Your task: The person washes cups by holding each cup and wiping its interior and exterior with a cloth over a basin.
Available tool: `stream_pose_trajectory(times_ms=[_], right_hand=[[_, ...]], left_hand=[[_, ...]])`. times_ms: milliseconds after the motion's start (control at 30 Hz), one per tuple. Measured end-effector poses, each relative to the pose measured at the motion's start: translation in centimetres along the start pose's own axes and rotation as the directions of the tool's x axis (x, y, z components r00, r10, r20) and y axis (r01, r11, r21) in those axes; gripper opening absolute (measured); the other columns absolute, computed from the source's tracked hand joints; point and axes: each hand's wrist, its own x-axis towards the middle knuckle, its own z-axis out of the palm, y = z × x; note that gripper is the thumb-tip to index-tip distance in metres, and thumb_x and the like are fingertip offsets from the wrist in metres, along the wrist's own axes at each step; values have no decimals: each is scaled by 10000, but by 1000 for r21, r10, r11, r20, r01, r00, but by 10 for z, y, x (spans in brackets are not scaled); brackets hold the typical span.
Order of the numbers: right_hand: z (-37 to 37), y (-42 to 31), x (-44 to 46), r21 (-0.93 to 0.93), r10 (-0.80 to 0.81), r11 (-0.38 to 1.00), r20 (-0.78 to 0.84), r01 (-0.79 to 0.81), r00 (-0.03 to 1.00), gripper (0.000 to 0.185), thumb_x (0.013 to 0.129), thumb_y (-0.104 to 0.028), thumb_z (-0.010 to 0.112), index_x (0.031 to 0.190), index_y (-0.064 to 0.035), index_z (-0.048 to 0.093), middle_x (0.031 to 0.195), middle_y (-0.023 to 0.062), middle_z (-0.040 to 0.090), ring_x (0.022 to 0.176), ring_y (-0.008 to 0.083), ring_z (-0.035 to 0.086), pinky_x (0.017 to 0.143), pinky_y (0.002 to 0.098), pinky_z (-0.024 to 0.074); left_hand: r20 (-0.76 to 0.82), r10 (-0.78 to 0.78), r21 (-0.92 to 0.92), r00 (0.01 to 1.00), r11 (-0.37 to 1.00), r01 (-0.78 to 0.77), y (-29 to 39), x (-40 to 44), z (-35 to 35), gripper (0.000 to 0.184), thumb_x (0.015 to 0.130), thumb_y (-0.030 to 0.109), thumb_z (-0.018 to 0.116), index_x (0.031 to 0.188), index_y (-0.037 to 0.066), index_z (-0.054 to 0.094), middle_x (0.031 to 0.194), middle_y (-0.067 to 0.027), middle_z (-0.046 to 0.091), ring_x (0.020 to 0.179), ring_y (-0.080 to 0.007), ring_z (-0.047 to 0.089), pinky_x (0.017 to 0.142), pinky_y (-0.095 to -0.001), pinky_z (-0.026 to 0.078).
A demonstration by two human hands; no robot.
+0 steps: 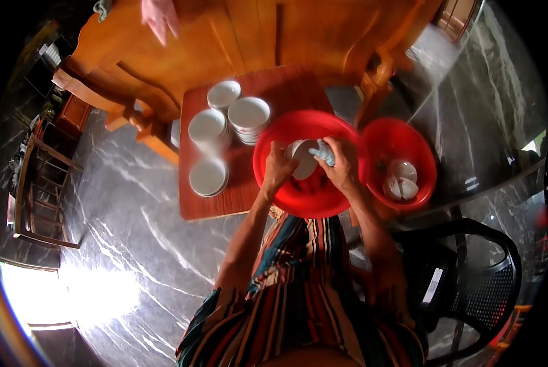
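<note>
Over a red basin [309, 207], my left hand [278, 165] grips the rim of a white bowl [304, 164], which is tilted on its side. My right hand [342, 162] is closed on a light blue cloth [322, 152] and holds it against the bowl's right side. What lies at the bottom of the basin is mostly hidden by the bowl and my hands. Left of the basin, white bowls stand in stacks, among them a tall stack [249, 115] close to its rim and a low stack [208, 177] nearer me.
The basin rests on a reddish-brown wooden table [240, 205]. To the right, a second red basin [430, 162] holds several white bowls [403, 182]. A carved wooden bench [225, 43] stands behind the table. A black chair [485, 269] is at the lower right, on grey marbled floor [139, 202].
</note>
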Motion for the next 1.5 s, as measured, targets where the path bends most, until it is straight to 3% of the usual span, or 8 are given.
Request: stream_pose_trajectory(times_ms=[267, 500, 667, 767, 967, 1133, 1333, 1500], right_hand=[[51, 33, 5, -95, -73, 992, 115, 84, 991, 622, 551, -55, 785, 1103, -59, 498, 1050, 105, 547, 969, 282, 530, 804, 429, 391], [53, 43, -2, -147, 578, 813, 96, -563, 810, 371, 667, -164, 725, 956, -27, 538, 760, 182, 613, 733, 369, 601, 619, 432, 466], [68, 64, -20, -91, 606, 796, 117, -599, 787, 325, 698, -202, 720, 923, -11, 586, 779, 154, 645, 716, 303, 637, 600, 379, 486], [89, 87, -42, 191, 661, 682, 251, -706, 707, 255, 726, -171, 710, 906, -9, 629, 744, 76, 654, 672, 191, 633, 569, 319, 485], [39, 1, 10, 500, 723, -42, 613, -865, 319, 231, 720, -137, 718, 877, 18, 650, 802, 61, 646, 670, 108, 599, 572, 255, 477], [58, 13, -5, 516, 598, -48, 700, -855, 389, 297, 802, -184, 627, 1047, -20, 596, 926, 43, 627, 811, 128, 592, 665, 258, 486], [95, 75, -47, 191, 654, 717, 151, -671, 742, 274, 699, -50, 719, 919, -29, 556, 830, 85, 639, 719, 189, 618, 621, 309, 498], [58, 44, -18, -71, 524, 852, 71, -519, 849, 284, 671, -27, 711, 909, -39, 558, 816, 128, 607, 747, 327, 591, 642, 393, 468]], left_hand=[[170, 40, -352, 985, 936, 23, 1, 1, -6, 271, 644, -7, 600, 898, 2, 508, 794, -88, 585, 780, -167, 562, 714, -302, 458], [67, 68, -376, 995, 926, -38, 3, 4, 3, 366, 629, -32, 581, 974, -2, 464, 920, -120, 576, 865, -203, 560, 789, -307, 450], [-21, 83, -374, 996, 924, -85, 3, 2, 4, 394, 640, -22, 595, 1007, 3, 454, 933, -122, 569, 899, -212, 549, 819, -325, 441], [-125, 143, -342, 982, 922, -178, -5, 3, 8, 420, 643, -9, 614, 1028, 12, 449, 948, -116, 557, 903, -205, 541, 821, -325, 437], [-228, 93, -499, 969, 844, -199, -1, 1, 1, 431, 676, 12, 618, 1069, 27, 442, 956, -75, 508, 895, -169, 500, 798, -308, 423], [-195, 105, -589, 975, 782, -202, 4, -1, -7, 454, 655, -7, 608, 1085, 14, 463, 985, -93, 546, 937, -168, 520, 836, -294, 418], [-66, 106, -402, 992, 907, -124, 10, -2, -5, 434, 628, -22, 587, 1060, -29, 541, 977, -109, 600, 975, -187, 550, 879, -290, 414], [27, 149, -392, 989, 911, -126, 23, -2, -7, 408, 630, -5, 594, 1036, -27, 556, 958, -103, 609, 959, -185, 553, 863, -291, 421]])
